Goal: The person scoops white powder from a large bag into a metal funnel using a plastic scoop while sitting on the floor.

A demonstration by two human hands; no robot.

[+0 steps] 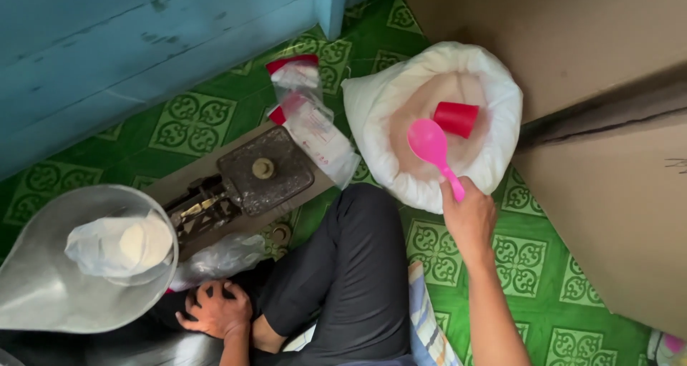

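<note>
Right hand (469, 216) grips pink spoon (433, 150) by its handle, bowl over open white sack (401, 101) on green floor, beside red cup (456, 118). Left hand (217, 310) curled near clear bag (218, 257); grip unclear.

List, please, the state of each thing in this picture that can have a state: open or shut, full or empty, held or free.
White sack: open, rim rolled down, partly full of pale powder.
Red cup: lying tilted on the powder, free.
Pink spoon: held by right hand, bowl empty above the powder.
Metal scale pan: holds a filled clear bag.
Left hand: rests low beside the knee, fingers curled, apparently holding nothing.
Small red-topped bags: lying flat, free.
</note>
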